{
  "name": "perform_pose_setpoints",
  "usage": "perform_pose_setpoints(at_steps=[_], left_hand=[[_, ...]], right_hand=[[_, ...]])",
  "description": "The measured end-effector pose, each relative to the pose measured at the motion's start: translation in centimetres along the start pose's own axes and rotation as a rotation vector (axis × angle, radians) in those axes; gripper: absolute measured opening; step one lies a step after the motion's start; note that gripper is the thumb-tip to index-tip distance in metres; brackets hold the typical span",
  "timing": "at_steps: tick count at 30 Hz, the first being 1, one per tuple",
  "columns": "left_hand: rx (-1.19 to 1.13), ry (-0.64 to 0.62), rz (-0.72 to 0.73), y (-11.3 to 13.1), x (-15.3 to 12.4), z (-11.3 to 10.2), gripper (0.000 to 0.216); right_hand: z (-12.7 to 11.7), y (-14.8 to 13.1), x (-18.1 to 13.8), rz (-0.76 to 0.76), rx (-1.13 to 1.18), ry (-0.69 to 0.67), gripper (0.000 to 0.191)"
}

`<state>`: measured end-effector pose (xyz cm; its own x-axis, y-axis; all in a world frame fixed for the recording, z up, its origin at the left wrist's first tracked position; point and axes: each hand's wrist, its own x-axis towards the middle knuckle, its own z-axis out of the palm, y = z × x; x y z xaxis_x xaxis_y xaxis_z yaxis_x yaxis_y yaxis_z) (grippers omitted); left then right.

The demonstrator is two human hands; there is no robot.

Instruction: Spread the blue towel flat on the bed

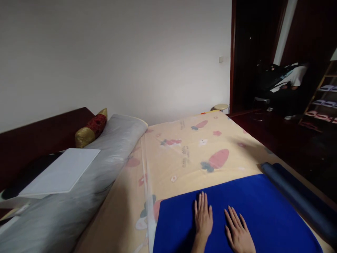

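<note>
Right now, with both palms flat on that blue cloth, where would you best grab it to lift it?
Probably its far edge: the blue cloth lies flat on the bed, so only edges give purchase. Left hand and right hand could reach forward and pinch there.

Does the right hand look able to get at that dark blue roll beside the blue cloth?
Probably yes: the right hand lies flat on the blue cloth, and nothing stands between it and the dark blue roll.

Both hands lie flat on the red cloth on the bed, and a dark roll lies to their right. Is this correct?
Not quite: the cloth is blue, not red, as the head view shows. The rest holds: the left hand and right hand lie flat on it on the bed, with the dark roll to their right.
</note>
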<state>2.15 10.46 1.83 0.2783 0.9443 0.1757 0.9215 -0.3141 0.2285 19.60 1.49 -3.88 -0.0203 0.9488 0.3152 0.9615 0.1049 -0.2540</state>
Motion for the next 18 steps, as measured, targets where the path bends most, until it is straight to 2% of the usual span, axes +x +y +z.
perform_pose_setpoints(at_steps=[2,4,8,13,18], left_hand=[[-0.076,-0.045,0.084,2.5,0.8,0.5,0.057],[-0.101,-0.092,0.132,4.0,1.7,0.8,0.058],[-0.101,-0.144,0.164,4.4,3.4,1.7,0.058],[-0.059,-0.095,0.098,2.3,4.3,2.2,0.055],[0.102,-0.078,-0.018,-2.6,4.0,0.7,0.054]], right_hand=[[0.1,0.1,0.1,-0.01,-0.005,0.003,0.063],[0.1,0.2,0.2,-0.016,-0.007,-0.003,0.062],[-0.1,0.2,0.3,-0.016,-0.016,-0.028,0.062],[-0.7,-0.1,0.5,0.0,-0.044,-0.057,0.061],[-1.1,-0.5,0.6,-0.005,-0.089,-0.03,0.062]])
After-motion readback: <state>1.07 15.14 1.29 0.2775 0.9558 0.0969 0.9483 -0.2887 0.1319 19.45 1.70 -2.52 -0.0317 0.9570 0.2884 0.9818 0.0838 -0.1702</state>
